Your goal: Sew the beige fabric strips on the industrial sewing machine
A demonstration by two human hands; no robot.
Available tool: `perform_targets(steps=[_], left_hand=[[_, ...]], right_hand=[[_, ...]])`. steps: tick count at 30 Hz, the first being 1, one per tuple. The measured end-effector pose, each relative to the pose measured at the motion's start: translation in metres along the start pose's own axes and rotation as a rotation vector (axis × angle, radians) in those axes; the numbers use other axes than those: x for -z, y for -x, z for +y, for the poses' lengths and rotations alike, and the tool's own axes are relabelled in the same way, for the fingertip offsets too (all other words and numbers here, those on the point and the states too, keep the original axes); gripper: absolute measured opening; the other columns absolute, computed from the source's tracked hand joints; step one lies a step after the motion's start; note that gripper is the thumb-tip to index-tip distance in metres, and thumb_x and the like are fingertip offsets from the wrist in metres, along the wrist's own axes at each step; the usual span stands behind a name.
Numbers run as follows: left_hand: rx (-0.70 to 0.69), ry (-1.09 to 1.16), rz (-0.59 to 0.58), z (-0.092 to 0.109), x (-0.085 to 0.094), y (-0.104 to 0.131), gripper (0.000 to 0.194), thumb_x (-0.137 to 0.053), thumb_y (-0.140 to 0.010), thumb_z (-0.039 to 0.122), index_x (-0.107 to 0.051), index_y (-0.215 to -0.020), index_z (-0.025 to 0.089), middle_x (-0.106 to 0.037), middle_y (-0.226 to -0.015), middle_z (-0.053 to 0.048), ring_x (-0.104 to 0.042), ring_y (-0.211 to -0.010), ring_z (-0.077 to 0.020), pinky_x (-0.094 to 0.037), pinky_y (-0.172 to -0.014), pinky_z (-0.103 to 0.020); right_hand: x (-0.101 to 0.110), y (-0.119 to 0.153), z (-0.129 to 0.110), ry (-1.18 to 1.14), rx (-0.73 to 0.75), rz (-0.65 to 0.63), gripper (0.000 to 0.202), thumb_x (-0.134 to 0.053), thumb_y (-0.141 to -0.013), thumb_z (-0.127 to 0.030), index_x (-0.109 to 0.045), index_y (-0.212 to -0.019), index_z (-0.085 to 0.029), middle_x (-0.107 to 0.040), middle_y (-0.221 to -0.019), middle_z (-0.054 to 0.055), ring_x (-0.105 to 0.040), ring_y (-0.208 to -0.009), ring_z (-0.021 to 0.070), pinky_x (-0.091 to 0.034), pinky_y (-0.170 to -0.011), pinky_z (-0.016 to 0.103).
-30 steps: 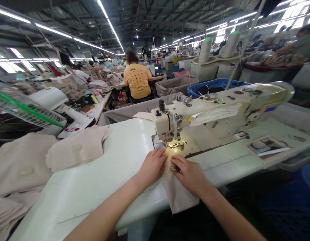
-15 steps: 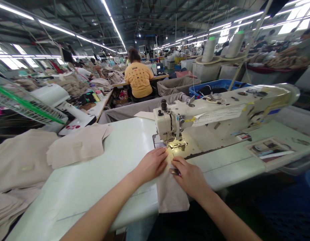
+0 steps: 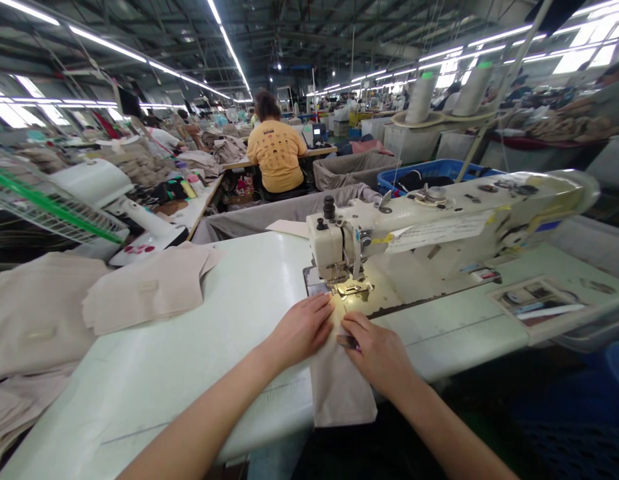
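Note:
A beige fabric piece (image 3: 342, 397) runs from the needle area of the sewing machine (image 3: 334, 250) down over the table's front edge. My left hand (image 3: 305, 327) lies flat on its left side, fingers stretched toward the lit presser foot (image 3: 353, 288). On the right, my right hand (image 3: 377, 350) is closed, thumb and forefinger pinched at the fabric's edge. Tucked in that hand is a small dark metal tool, seemingly thread snips (image 3: 347, 342), mostly hidden by the fingers. The needle tip is too small to make out.
Beige fabric pieces (image 3: 144, 293) are stacked at the left of the pale green table (image 3: 229, 320). A white fan (image 3: 94, 183) stands behind them. Thread cones (image 3: 420, 100) rise behind the machine, near a blue crate (image 3: 442, 170). A co-worker in a yellow shirt (image 3: 277, 153) sits ahead.
Both hands keep nearly the same place on the fabric beside the presser foot. The view has shifted slightly, and the fabric's lower end sits marginally further left.

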State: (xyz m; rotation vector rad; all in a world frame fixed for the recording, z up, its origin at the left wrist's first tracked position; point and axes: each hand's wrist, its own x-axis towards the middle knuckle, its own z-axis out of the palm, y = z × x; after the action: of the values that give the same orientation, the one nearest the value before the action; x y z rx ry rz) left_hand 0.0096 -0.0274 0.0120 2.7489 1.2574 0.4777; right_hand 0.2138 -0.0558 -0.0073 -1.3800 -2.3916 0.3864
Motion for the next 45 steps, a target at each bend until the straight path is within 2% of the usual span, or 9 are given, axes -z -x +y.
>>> perform_targets(steps=[5, 7, 11, 14, 21, 27, 32, 35, 45], left_hand=[[0.008, -0.015, 0.000, 0.004, 0.002, -0.001, 0.030, -0.051, -0.094, 0.017, -0.058, -0.123, 0.015, -0.062, -0.134, -0.016, -0.057, -0.128, -0.0284, -0.049, -0.108, -0.050], [0.005, -0.039, -0.011, 0.015, 0.001, 0.005, 0.029, -0.051, -0.094, 0.017, -0.059, -0.122, 0.016, -0.063, -0.131, -0.015, -0.058, -0.127, -0.0296, -0.050, -0.107, -0.052], [-0.045, -0.023, -0.056, 0.045, -0.004, 0.026, 0.032, -0.052, -0.094, 0.017, -0.058, -0.126, 0.017, -0.065, -0.128, -0.014, -0.061, -0.120, -0.0285, -0.055, -0.101, -0.046], [-0.069, -0.036, -0.045, 0.053, -0.008, 0.036, 0.037, -0.050, -0.095, 0.018, -0.054, -0.132, 0.015, -0.062, -0.133, -0.015, -0.058, -0.125, -0.0297, -0.054, -0.103, -0.046], [-0.086, -0.022, -0.036, 0.026, -0.003, 0.017, 0.032, -0.045, -0.098, 0.019, -0.058, -0.126, 0.013, -0.064, -0.127, -0.014, -0.059, -0.122, -0.0276, -0.052, -0.107, -0.043], [-0.063, 0.021, -0.035, 0.008, 0.002, 0.004, 0.027, -0.045, -0.098, 0.019, -0.063, -0.118, 0.016, -0.066, -0.122, -0.013, -0.061, -0.119, -0.0262, -0.051, -0.106, -0.042], [-0.033, 0.016, 0.027, 0.005, -0.002, 0.008, 0.032, -0.048, -0.097, 0.019, -0.060, -0.127, 0.015, -0.063, -0.132, -0.015, -0.059, -0.125, -0.0271, -0.049, -0.109, -0.046], [-0.055, 0.007, 0.052, 0.005, -0.005, 0.011, 0.031, -0.046, -0.099, 0.020, -0.060, -0.126, 0.017, -0.063, -0.132, -0.015, -0.058, -0.126, -0.0275, -0.050, -0.108, -0.048], [-0.041, -0.040, 0.027, 0.003, -0.010, 0.015, 0.033, -0.048, -0.099, 0.021, -0.060, -0.130, 0.016, -0.059, -0.138, -0.015, -0.056, -0.129, -0.0290, -0.048, -0.110, -0.050]], right_hand=[[0.003, -0.002, -0.001, 0.013, -0.005, -0.012, 0.018, -0.056, -0.096, -0.023, -0.066, -0.111, -0.021, -0.068, -0.124, 0.006, -0.070, -0.095, 0.0206, -0.053, -0.078, 0.030], [0.003, 0.002, 0.000, 0.020, 0.006, -0.023, 0.023, -0.057, -0.094, -0.020, -0.065, -0.115, -0.021, -0.066, -0.130, 0.007, -0.070, -0.098, 0.0210, -0.054, -0.081, 0.030], [0.002, 0.020, 0.002, 0.038, 0.025, -0.055, 0.038, -0.058, -0.087, -0.013, -0.063, -0.123, -0.021, -0.062, -0.138, 0.009, -0.070, -0.103, 0.0219, -0.055, -0.086, 0.031], [0.001, 0.026, 0.002, 0.050, 0.018, -0.062, 0.038, -0.056, -0.087, -0.013, -0.063, -0.124, -0.022, -0.063, -0.137, 0.009, -0.070, -0.102, 0.0220, -0.055, -0.086, 0.031], [0.009, -0.003, 0.003, 0.070, 0.013, -0.093, 0.029, -0.056, -0.090, -0.014, -0.065, -0.115, -0.023, -0.067, -0.126, 0.006, -0.070, -0.097, 0.0189, -0.053, -0.080, 0.027], [0.012, -0.025, 0.008, 0.002, 0.049, -0.033, 0.023, -0.053, -0.092, -0.015, -0.066, -0.111, -0.021, -0.068, -0.122, 0.006, -0.068, -0.100, 0.0196, -0.053, -0.081, 0.028], [0.002, -0.020, 0.030, -0.258, 0.040, 0.143, 0.027, -0.051, -0.090, -0.013, -0.066, -0.110, -0.023, -0.070, -0.121, 0.004, -0.066, -0.110, 0.0185, -0.051, -0.093, 0.030], [-0.005, -0.010, 0.041, -0.272, -0.005, 0.257, 0.023, -0.051, -0.090, -0.016, -0.067, -0.106, -0.023, -0.072, -0.112, 0.005, -0.068, -0.102, 0.0209, -0.053, -0.089, 0.033], [-0.008, -0.003, 0.037, -0.159, 0.002, 0.279, 0.023, -0.054, -0.086, -0.012, -0.068, -0.101, -0.024, -0.071, -0.107, 0.003, -0.070, -0.092, 0.0194, -0.053, -0.078, 0.028]])
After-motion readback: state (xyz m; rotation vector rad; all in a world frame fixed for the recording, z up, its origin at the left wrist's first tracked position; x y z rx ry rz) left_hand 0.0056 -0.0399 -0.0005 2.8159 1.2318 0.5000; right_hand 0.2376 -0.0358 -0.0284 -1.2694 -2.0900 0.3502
